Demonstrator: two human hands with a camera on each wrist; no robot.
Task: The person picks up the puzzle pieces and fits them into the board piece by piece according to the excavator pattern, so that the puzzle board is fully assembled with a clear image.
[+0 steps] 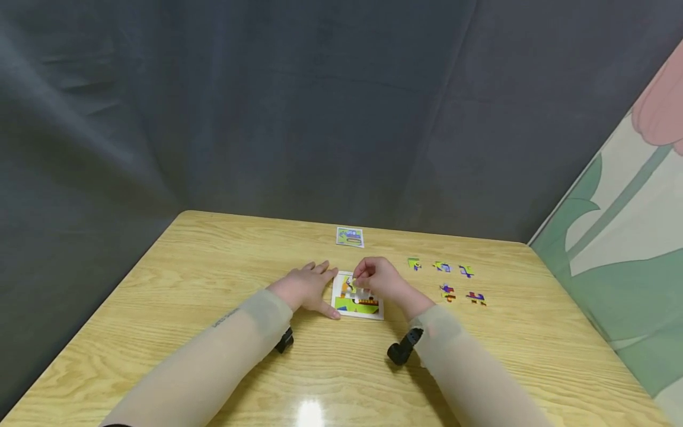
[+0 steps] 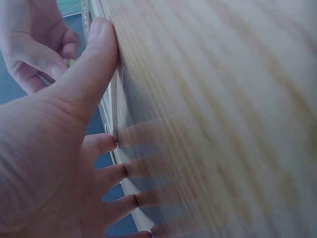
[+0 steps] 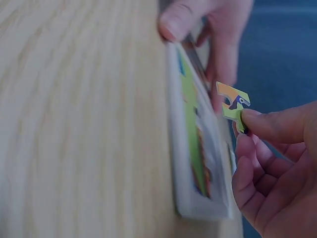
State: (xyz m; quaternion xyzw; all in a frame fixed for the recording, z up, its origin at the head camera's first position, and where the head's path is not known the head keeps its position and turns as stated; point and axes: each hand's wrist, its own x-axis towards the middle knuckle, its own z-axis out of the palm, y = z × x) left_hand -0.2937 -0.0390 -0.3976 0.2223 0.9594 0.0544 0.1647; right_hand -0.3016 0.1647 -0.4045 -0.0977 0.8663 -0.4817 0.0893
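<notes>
A white-framed puzzle board (image 1: 358,315) lies on the table, partly filled with green and orange pieces. The left hand (image 1: 306,289) spreads its fingers beside the board, thumb and fingertips at its left edge; the left wrist view shows this hand (image 2: 54,134) close up. Over the board the right hand (image 1: 381,280) pinches a small puzzle piece. That piece (image 3: 230,112), green and orange with a dark shape, sticks out between thumb and fingers of the right hand (image 3: 277,153) in the right wrist view.
Several loose puzzle pieces (image 1: 447,292) lie on the table (image 1: 507,356) right of the board. A small picture card (image 1: 350,237) lies behind the board. A dark curtain (image 1: 331,118) hangs behind the table, and a flowered cloth (image 1: 629,237) is at the right.
</notes>
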